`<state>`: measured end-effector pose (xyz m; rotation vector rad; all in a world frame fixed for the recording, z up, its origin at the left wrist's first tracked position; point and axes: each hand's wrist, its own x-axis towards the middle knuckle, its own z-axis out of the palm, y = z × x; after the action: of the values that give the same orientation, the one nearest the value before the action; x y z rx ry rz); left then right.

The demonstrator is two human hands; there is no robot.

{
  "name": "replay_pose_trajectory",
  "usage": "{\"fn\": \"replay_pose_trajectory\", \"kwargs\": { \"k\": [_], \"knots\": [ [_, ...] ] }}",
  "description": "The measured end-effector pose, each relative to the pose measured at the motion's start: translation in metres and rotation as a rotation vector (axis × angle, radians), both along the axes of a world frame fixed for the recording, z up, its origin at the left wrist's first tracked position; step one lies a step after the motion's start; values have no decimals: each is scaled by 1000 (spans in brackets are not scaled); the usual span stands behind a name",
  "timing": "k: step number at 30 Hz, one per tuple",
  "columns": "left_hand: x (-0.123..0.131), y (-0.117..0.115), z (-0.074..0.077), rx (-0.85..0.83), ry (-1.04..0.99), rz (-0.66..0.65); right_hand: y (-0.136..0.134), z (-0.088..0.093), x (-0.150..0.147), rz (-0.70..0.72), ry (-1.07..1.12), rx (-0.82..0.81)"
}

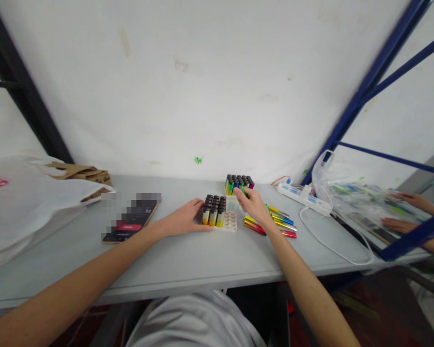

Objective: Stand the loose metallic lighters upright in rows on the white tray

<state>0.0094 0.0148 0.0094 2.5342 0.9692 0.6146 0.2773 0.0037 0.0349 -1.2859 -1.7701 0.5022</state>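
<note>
My left hand rests at the left side of a pale tray, its fingers around the edge. Several lighters with black tops and yellow bottoms stand upright in the tray's left part; round empty holes show on its right. My right hand is raised above the table, fingers closed on a green lighter, which is mostly covered by the fingers. Behind it stands a second group of upright coloured lighters. Loose yellow, blue and red lighters lie to the right, below and beside my right wrist.
A phone and a white plastic bag lie on the grey table at the left. A power strip with a white cable is at the right, near a blue metal frame. Another person's hands work at the far right.
</note>
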Motion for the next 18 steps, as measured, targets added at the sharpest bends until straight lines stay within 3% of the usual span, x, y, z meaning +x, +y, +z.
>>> {"fn": "replay_pose_trajectory", "kwargs": {
  "k": [5, 10, 18],
  "knots": [
    [-2, 3, -4, 5, -5, -5, 4, 5, 10, 211, -114, -19],
    [-3, 5, -7, 10, -16, -8, 6, 7, 18, 130, -416, 79],
    [-2, 3, -4, -1, -6, -10, 7, -1, 18, 248, -336, -76]
  ]
}}
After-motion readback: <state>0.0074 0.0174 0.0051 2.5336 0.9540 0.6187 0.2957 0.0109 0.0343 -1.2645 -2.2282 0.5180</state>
